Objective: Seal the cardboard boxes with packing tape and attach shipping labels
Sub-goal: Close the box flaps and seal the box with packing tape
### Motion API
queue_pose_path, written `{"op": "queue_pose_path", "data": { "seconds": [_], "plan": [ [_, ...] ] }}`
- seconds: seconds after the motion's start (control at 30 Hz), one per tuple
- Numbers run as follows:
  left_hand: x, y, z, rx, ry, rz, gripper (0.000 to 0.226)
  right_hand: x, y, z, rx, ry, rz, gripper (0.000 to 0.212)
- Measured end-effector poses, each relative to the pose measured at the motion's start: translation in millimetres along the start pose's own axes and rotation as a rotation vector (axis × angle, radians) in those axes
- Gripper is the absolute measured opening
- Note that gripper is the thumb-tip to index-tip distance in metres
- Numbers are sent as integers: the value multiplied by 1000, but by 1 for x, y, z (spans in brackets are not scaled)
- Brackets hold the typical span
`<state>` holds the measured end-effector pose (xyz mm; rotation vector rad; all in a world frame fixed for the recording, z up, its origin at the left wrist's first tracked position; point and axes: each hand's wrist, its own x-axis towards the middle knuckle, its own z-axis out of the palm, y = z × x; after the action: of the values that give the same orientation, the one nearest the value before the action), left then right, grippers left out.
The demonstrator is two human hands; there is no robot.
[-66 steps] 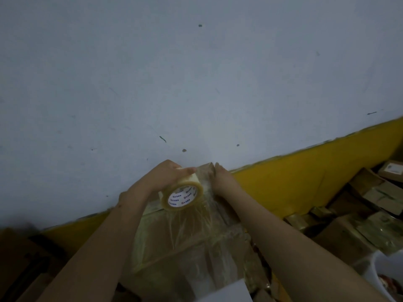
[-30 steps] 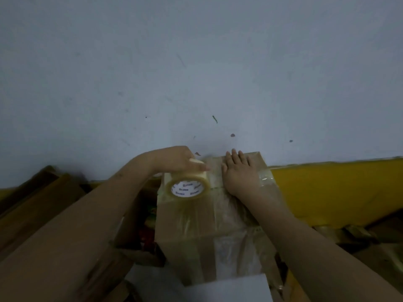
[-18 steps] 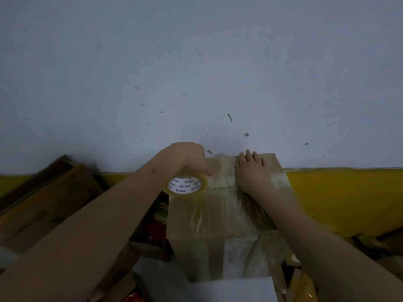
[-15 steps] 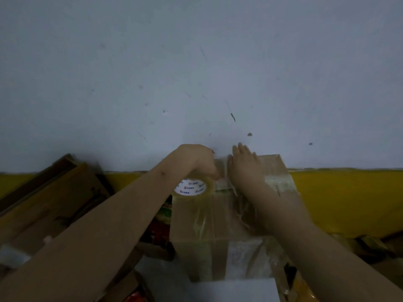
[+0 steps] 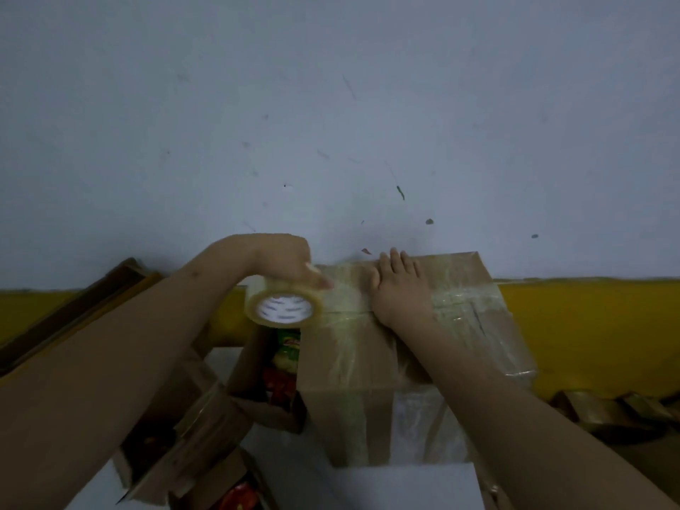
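the brown cardboard box (image 5: 371, 366) looked matt, its top and near side banded with glossy, wrinkled clear tape (image 5: 463, 307). the translucent yellowish plastic tape roll (image 5: 284, 306) shone faintly around a white paper core. the pale painted wall (image 5: 331, 104) was matt and speckled, its yellow lower band (image 5: 588, 325) equally dull. the open cardboard box (image 5: 257, 377) to the left held shiny coloured packets (image 5: 285, 358).

I can read no text anywhere: the white core label of the tape roll (image 5: 283, 308) carries dark print too blurred to decipher, and the green packet (image 5: 289, 340) in the open box shows an illegible logo.
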<state>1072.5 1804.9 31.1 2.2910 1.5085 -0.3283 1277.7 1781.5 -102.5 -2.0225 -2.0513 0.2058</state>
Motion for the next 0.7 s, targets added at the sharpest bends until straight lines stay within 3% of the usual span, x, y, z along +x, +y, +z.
{"op": "queue_pose_path", "data": {
  "seconds": [0.07, 0.13, 0.27, 0.4, 0.6, 0.7],
  "plan": [
    [-3, -13, -1, 152, -22, -102, 64, -1, 2, 0, -12, 1, 1, 61],
    [-3, -25, 10, 156, -53, -172, 64, -3, 3, 3, -42, 7, 0, 61],
    [3, -49, 60, -110, -56, -174, 67, -5, 1, 5, -86, 35, -4, 61],
    [2, -71, 102, -441, 14, -158, 89, -6, -3, 2, -79, 12, 2, 63],
    [1, -68, 111, -518, 2, -159, 66, -13, 1, -6, -144, -94, -190, 77],
    [-1, -64, 122, -578, -10, -148, 87, -14, 9, -7, -173, -110, -236, 81]
  ]
}}
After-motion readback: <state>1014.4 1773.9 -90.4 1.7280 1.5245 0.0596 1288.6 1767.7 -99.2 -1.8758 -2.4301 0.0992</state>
